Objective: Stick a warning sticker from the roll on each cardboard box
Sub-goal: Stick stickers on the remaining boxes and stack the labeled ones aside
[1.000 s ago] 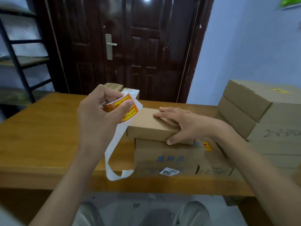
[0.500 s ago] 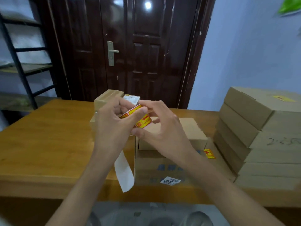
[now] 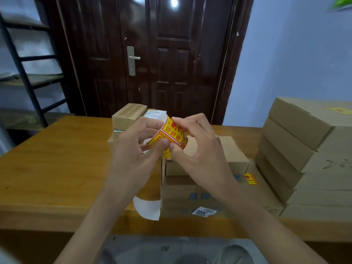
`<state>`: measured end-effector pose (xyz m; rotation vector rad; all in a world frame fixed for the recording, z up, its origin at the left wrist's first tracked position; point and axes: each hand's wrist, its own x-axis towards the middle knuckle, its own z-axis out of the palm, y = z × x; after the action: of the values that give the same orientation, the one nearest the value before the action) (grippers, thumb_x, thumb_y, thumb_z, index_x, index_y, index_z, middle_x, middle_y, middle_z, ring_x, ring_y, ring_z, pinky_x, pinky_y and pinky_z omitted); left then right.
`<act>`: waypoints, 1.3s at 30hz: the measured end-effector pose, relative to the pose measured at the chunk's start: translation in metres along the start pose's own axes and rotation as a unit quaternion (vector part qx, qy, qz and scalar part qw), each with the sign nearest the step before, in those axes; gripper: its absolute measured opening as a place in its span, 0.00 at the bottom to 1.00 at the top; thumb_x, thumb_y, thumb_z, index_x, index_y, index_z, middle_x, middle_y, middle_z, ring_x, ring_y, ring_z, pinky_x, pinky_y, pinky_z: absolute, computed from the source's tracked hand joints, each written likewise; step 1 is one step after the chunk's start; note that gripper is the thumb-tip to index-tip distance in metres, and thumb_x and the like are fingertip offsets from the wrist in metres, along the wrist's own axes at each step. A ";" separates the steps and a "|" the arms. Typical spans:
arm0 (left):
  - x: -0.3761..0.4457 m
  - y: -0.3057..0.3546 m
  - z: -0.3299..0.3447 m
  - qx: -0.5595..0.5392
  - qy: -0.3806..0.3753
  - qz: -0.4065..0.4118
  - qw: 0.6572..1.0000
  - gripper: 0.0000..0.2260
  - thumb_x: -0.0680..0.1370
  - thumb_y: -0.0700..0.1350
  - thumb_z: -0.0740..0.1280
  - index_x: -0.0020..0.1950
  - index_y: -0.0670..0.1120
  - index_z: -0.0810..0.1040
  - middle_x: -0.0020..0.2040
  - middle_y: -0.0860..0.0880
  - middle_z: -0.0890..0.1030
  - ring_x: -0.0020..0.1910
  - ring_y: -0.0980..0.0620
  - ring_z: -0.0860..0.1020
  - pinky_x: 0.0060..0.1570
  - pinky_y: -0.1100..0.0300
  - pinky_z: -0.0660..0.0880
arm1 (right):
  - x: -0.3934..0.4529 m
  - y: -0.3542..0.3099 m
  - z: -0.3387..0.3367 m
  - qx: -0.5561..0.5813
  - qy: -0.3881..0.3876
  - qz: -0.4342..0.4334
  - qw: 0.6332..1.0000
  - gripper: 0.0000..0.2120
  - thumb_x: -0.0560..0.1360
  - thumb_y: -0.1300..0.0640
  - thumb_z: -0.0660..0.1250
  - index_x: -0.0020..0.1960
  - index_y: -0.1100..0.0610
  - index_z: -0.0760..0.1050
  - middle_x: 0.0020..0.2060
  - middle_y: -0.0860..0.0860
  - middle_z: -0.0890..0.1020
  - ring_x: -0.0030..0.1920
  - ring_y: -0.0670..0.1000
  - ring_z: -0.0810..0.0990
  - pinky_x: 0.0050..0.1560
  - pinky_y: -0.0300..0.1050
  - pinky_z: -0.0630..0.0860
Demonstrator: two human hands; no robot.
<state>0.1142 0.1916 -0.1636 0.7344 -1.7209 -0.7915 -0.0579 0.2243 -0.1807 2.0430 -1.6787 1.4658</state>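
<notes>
Both forearms are bare from the bottom edge of the head view up to the wrists; no sleeve, cuff, watch, strap or glove is worn on either. The left hand [image 3: 133,155] and the right hand [image 3: 202,155] are ungloved, with no rings visible on the exposed fingers. Fingernails appear short. Below the forearms, the knees [image 3: 234,254] are covered in light grey fabric; detail there is blurred.

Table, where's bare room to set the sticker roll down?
The table is bare on the left, from its left edge to the middle boxes. The right is crowded: the box stack sits close beside the middle boxes. More boxes fill the far centre.
</notes>
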 end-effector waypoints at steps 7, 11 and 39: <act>0.002 -0.006 -0.001 0.014 0.027 -0.047 0.998 0.17 0.74 0.48 0.78 0.59 0.52 0.77 0.47 0.55 0.88 0.49 0.58 0.87 0.44 0.60 0.85 | -0.002 0.005 -0.007 -0.041 0.013 0.003 0.999 0.14 0.77 0.42 0.75 0.59 0.46 0.80 0.53 0.40 0.81 0.55 0.44 0.79 0.52 0.45 0.79; 0.001 -0.005 0.000 0.055 0.043 -0.050 0.996 0.17 0.74 0.49 0.79 0.58 0.52 0.77 0.46 0.55 0.87 0.45 0.59 0.87 0.41 0.65 0.83 | -0.005 0.005 -0.005 -0.056 0.010 0.013 0.998 0.14 0.77 0.41 0.75 0.58 0.47 0.83 0.52 0.40 0.81 0.54 0.44 0.79 0.46 0.37 0.77; -0.001 -0.008 0.012 0.241 0.099 0.001 0.966 0.19 0.71 0.55 0.81 0.53 0.62 0.74 0.55 0.55 0.84 0.51 0.63 0.76 0.43 0.55 0.82 | 0.008 0.009 -0.026 0.188 0.029 0.190 0.963 0.04 0.79 0.56 0.73 0.46 0.51 0.86 0.40 0.48 0.87 0.45 0.53 0.85 0.46 0.54 0.83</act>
<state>0.1033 0.1896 -0.1731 1.0988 -1.7444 -0.2791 -0.0811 0.2310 -0.1656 1.8797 -1.9766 2.0867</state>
